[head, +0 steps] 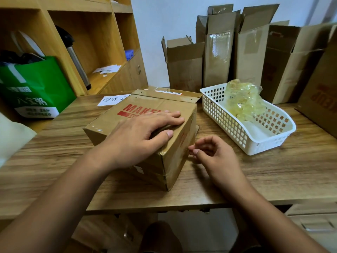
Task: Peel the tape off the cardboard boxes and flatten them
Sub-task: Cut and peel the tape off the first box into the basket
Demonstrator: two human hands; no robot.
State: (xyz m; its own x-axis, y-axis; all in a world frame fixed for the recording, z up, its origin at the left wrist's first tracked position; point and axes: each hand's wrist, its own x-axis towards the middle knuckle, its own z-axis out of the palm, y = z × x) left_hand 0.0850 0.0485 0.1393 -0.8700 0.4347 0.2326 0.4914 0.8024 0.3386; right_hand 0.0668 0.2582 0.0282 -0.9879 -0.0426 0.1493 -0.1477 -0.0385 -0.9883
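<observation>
A brown cardboard box (pixel 109 123) with red print lies on the wooden table (pixel 273 176), its far flaps partly open and clear tape along its edges. My left hand (pixel 138 136) lies flat on the box's top, fingers straight and thumb near the right edge. Beside the box's right side, my right hand (pixel 213 154) hovers with fingers loosely curled, fingertips close to the box's lower right edge. I cannot tell whether they pinch any tape.
A white plastic basket (pixel 255 136) holding a wad of peeled clear tape (pixel 242 101) stands right of the box. Several opened cardboard boxes (pixel 218 52) lean against the back wall. A green bag (pixel 36 88) and wooden shelves (pixel 82 33) are at left.
</observation>
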